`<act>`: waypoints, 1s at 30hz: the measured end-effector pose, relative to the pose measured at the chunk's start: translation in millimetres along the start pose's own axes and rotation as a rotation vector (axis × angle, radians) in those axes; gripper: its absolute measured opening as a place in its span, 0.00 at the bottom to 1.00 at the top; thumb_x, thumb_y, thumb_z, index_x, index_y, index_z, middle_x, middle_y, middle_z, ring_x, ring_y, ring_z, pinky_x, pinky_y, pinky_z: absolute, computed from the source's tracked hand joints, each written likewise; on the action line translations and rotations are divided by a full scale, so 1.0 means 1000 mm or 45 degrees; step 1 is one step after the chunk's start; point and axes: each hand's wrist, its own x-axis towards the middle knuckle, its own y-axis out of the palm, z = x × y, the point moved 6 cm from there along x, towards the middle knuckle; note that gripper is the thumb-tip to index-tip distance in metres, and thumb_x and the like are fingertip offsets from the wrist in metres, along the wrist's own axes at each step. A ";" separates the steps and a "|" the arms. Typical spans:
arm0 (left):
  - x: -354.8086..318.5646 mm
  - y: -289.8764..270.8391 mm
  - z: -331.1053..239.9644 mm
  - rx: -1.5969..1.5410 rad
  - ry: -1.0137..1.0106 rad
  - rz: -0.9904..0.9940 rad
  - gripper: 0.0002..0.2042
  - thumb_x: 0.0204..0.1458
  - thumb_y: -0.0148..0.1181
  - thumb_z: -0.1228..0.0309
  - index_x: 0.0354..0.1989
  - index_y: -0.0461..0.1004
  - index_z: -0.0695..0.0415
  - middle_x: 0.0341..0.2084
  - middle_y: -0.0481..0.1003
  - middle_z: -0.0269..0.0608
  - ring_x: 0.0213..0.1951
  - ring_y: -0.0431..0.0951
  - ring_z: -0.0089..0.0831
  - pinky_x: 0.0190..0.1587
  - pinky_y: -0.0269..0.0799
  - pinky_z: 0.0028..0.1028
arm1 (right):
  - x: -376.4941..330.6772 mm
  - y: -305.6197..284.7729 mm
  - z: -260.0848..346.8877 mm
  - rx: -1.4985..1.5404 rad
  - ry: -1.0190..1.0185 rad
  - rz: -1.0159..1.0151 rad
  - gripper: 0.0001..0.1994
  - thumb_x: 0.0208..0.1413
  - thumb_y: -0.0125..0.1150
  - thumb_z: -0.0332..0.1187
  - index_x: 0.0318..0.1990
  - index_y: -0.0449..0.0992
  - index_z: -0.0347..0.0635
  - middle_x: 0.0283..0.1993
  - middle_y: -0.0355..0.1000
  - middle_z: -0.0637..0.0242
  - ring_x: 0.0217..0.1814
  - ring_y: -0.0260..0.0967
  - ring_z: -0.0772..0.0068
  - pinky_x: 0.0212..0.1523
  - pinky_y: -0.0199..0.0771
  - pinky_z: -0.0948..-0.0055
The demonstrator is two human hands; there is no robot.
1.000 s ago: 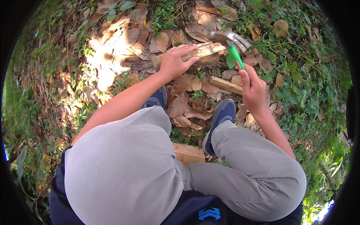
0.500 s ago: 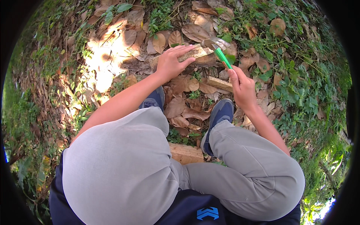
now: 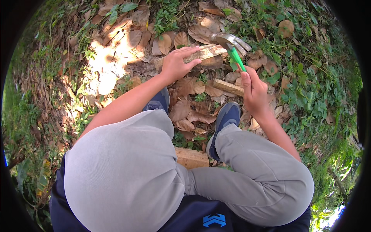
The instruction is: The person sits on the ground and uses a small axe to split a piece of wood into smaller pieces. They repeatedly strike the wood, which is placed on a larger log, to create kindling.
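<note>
My left hand (image 3: 178, 63) holds down a rough strip of wood (image 3: 213, 51), its fingers along the far side and its thumb along the near side. Beneath the strip is a thicker wooden block (image 3: 211, 63), partly hidden by the hand. My right hand (image 3: 256, 91) is wrapped round the green handle of a claw hammer (image 3: 236, 58). The metal head is raised just past the strip's right end, seemingly apart from it. No nail can be made out.
Nearer my feet lies a smaller piece of wood (image 3: 228, 87), partly behind my right hand. A squared timber (image 3: 192, 157) shows between my legs. My shoes (image 3: 228, 120) stand among dry leaves (image 3: 184, 110). Green creepers (image 3: 309, 89) cover the ground at right.
The hammer has moved right and slightly up, away from the end of the strip, along with my right hand. My left hand and the wood have stayed in place.
</note>
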 end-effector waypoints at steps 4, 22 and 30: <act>0.001 0.001 -0.004 -0.022 0.016 -0.009 0.24 0.58 0.69 0.51 0.62 0.80 0.41 0.60 0.80 0.32 0.63 0.77 0.41 0.64 0.73 0.37 | 0.002 0.014 -0.013 -0.177 0.021 0.067 0.14 0.76 0.52 0.41 0.54 0.77 0.40 0.25 0.72 0.52 0.23 0.69 0.51 0.27 0.68 0.61; 0.000 0.002 -0.001 0.004 -0.008 0.012 0.24 0.58 0.68 0.50 0.62 0.80 0.38 0.60 0.80 0.33 0.64 0.77 0.40 0.64 0.73 0.37 | -0.003 0.008 -0.012 -0.031 0.006 0.014 0.13 0.76 0.52 0.40 0.51 0.77 0.40 0.22 0.67 0.59 0.20 0.66 0.67 0.26 0.66 0.64; -0.003 -0.001 0.002 0.016 0.003 -0.002 0.23 0.59 0.68 0.50 0.62 0.80 0.39 0.60 0.79 0.30 0.64 0.77 0.40 0.64 0.73 0.37 | 0.001 -0.002 0.000 -0.072 -0.050 -0.027 0.12 0.75 0.53 0.39 0.51 0.77 0.40 0.25 0.72 0.52 0.25 0.71 0.56 0.29 0.69 0.60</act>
